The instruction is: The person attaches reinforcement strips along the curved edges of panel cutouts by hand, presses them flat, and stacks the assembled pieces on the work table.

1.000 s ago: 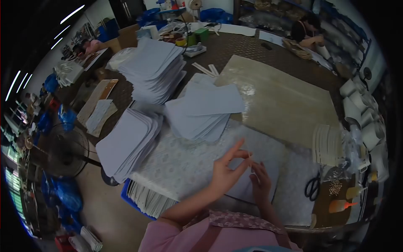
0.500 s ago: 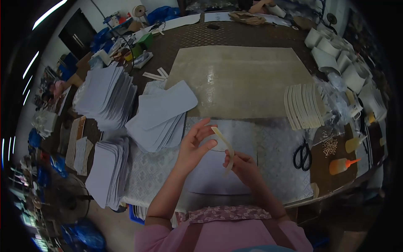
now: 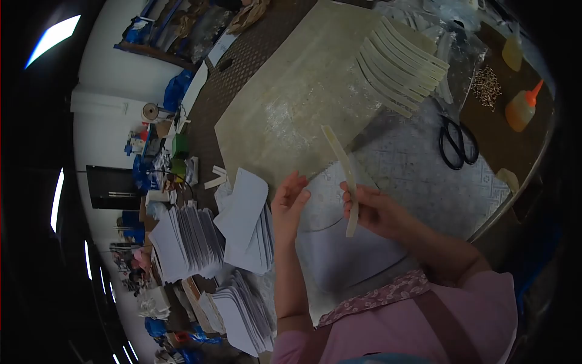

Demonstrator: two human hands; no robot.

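Note:
A narrow, slightly curved cream strip (image 3: 342,159) stands upright in my right hand (image 3: 377,209), pinched near its lower half between thumb and fingers. My left hand (image 3: 290,201) is raised to the left of the strip, apart from it, with loosely bent fingers and nothing in them. Below both hands a white rounded sheet (image 3: 357,258) lies on the patterned table cover (image 3: 406,158). More cream strips (image 3: 403,64) lie side by side, fanned out on the large translucent sheet (image 3: 260,115) farther back.
Stacks of white cut sheets (image 3: 188,242) stand on the left, with loose sheets (image 3: 245,221) beside them. On the right are black scissors (image 3: 454,142), a pile of small metal pieces (image 3: 487,88) and an orange-tipped bottle (image 3: 522,109). A plastic bag (image 3: 464,51) lies behind.
The view has turned and tilted, shifting the whole table in the picture. The strip's upper end, close to my left fingers before, is now apart from them. My right hand still holds it.

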